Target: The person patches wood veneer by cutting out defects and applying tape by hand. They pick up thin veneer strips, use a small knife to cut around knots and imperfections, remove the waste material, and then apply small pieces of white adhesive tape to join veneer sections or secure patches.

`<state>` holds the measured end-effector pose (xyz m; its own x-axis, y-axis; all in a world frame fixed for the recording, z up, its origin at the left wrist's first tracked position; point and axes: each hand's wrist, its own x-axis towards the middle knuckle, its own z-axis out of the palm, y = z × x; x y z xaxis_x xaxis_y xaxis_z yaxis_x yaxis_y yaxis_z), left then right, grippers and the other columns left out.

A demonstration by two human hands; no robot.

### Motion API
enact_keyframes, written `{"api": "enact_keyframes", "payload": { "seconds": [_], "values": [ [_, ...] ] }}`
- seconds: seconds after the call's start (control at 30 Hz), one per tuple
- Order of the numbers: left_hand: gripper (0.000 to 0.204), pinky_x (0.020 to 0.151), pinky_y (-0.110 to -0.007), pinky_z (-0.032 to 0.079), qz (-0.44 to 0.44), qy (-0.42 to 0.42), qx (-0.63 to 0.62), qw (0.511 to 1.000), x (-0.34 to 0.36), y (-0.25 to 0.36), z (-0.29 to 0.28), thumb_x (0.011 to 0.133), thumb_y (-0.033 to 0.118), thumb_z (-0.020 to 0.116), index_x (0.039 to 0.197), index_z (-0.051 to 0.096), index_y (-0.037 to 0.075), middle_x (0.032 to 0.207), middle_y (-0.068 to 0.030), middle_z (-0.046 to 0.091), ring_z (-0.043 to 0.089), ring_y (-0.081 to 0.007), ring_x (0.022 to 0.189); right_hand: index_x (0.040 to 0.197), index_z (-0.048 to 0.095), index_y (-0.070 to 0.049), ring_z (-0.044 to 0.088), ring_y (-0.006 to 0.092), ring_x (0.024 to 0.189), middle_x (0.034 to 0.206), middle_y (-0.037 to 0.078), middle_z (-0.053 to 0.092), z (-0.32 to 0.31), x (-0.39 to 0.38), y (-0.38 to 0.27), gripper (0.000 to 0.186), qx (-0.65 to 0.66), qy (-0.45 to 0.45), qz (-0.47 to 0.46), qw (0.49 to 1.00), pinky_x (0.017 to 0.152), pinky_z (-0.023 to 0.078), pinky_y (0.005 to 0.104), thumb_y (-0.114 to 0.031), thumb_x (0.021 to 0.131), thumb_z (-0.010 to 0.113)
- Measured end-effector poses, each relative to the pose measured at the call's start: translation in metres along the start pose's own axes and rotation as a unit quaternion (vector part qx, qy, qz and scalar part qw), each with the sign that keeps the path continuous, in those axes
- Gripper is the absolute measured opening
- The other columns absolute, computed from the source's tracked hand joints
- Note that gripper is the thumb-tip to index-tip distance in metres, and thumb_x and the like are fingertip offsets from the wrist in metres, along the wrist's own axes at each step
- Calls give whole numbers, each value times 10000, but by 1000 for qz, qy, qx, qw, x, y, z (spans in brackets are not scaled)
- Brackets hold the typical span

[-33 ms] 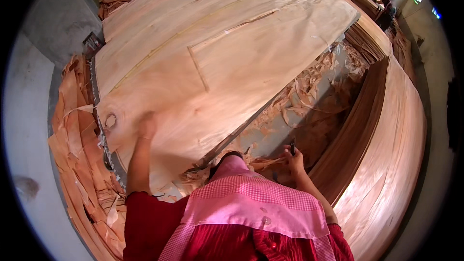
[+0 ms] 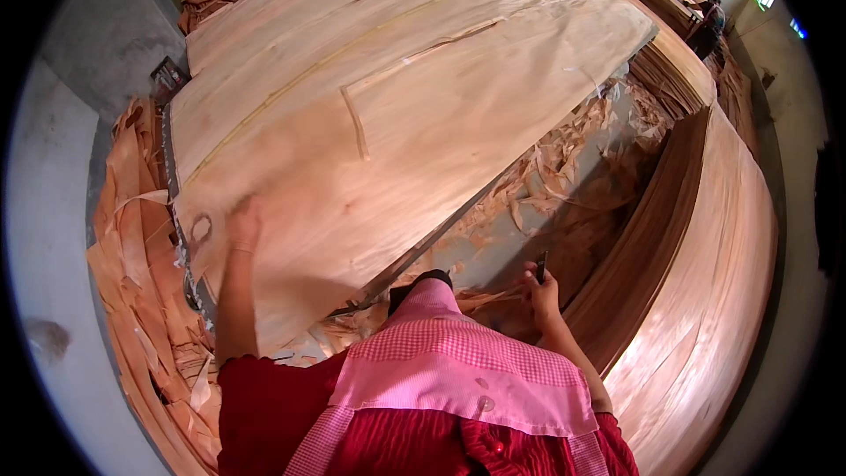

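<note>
My left hand (image 2: 244, 222) rests on a pale, broad wood veneer sheet (image 2: 441, 123), its fingers smeared by motion, beside an oval knot hole (image 2: 201, 229). A narrow veneer strip (image 2: 355, 123) lies on that sheet, up and right of the hand. My right hand (image 2: 544, 295) is closed round a small dark tool (image 2: 541, 269), perhaps a knife, held upright beside the sheet's near right edge, over a grey floor strewn with shavings.
Reddish veneer scraps (image 2: 132, 282) pile along the left by a grey wall (image 2: 53, 167). A tall veneer stack (image 2: 687, 238) curves along my right. Thin shavings (image 2: 555, 150) litter the gap between. A co-worker (image 2: 709, 22) stands at the far upper right.
My left hand has moved slightly to the left, and the veneer sheet with its strip and knot hole has shifted a little the same way. My right hand has moved slightly right.
</note>
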<state>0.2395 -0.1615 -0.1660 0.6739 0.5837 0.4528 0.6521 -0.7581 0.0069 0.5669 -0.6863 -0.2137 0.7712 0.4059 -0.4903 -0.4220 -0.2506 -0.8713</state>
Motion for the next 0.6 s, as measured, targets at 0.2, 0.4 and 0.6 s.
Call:
{"api": "enact_keyframes", "payload": {
  "seconds": [0.2,0.4,0.6],
  "values": [
    [178,678,-350,480,78,-65,-128,987,120,201,-198,796,16,496,939,602,11,862,-151,615,592,-299,766,1324,359,-70,446,47,452,957,75,630,-50,64,-128,601,30,-1,-175,984,383,344,185,14,779,599],
    [159,643,-310,467,139,-128,-204,961,208,288,-218,790,18,506,929,583,11,783,-139,605,597,-259,703,1326,359,-62,401,194,1185,1358,104,384,-36,161,-241,757,-183,-139,-437,869,964,329,294,127,643,624],
    [133,656,-291,434,89,-227,-274,930,344,337,-146,796,65,526,902,565,-6,761,-125,585,546,-214,679,1311,375,-46,539,97,740,1122,83,563,-57,235,-267,600,-15,-298,-224,928,557,413,197,-29,761,614]
  ]
}}
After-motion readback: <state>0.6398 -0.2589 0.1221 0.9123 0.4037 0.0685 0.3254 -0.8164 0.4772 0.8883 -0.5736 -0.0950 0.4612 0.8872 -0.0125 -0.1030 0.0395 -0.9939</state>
